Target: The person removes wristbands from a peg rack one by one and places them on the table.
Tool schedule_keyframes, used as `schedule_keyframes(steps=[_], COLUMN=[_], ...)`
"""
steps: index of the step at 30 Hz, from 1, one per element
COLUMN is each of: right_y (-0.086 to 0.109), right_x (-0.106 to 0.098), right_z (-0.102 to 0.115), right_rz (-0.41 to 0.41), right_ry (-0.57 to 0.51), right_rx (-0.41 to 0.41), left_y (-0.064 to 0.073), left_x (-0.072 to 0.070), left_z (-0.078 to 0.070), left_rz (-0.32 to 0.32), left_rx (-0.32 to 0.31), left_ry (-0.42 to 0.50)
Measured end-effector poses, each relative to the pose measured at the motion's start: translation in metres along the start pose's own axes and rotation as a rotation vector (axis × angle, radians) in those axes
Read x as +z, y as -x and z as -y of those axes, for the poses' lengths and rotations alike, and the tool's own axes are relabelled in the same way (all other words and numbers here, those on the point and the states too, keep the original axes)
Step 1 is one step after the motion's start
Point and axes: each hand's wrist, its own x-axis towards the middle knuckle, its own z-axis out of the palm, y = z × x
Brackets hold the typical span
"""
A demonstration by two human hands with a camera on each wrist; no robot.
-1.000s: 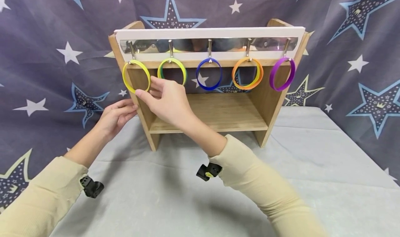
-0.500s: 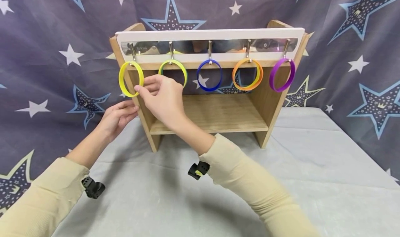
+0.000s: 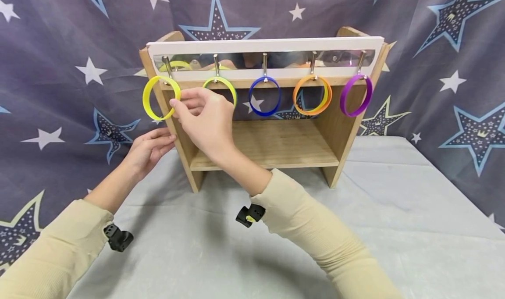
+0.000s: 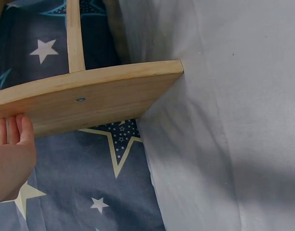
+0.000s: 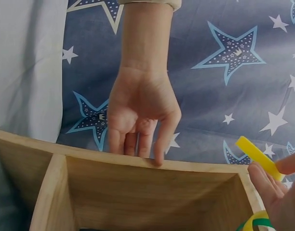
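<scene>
A yellow silicone wristband [image 3: 147, 98] is pinched at its right edge by my right hand [image 3: 209, 121], just below the leftmost hook [image 3: 167, 65]. Whether the hook tip still passes through the band I cannot tell. In the right wrist view the same wristband [image 5: 256, 155] shows nearly edge-on between thumb and fingers. My left hand [image 3: 147, 152] rests its fingertips against the outer left side of the wooden shelf [image 3: 268, 143]. From the left wrist view, the left hand [image 4: 15, 159] has its fingers fairly straight on that panel.
Other wristbands hang along the metal hook rail [image 3: 240, 58]: yellow-green ones [image 3: 235, 98] partly behind my right hand, a blue one [image 3: 263, 114], an orange-and-yellow pair [image 3: 296, 99] and a purple one [image 3: 344, 99]. A starry curtain [image 3: 414, 71] stands behind the grey tablecloth [image 3: 394, 202].
My right hand has pinched the yellow wristband and drawn it left, forward off its earlier hanging position. Its reflection now shows in the rail. The left hand has stayed in place.
</scene>
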Motion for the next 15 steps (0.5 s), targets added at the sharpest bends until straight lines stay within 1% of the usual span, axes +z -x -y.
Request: schedule_keyframes(steps=[3,7,11,15], right_y=[0.001,0.004,0.007,0.01], right_x=[-0.002,-0.005,-0.006,-0.008], right_z=[0.003,0.006,0.005,0.003], right_rz=[0.014,0.04,0.066,0.098], right_ry=[-0.035,-0.052,-0.08,-0.141], right_rx=[-0.01,-0.002,0.023,0.082], left_y=[0.0,0.0,0.001,0.0], left_x=[0.0,0.0,-0.001,0.0], left_z=[0.0,0.0,0.001,0.002], left_rz=[0.002,0.0,0.0,0.004], left_rx=[0.001,0.004,0.001,0.002], left_ry=[0.0,-0.006,0.002,0.038])
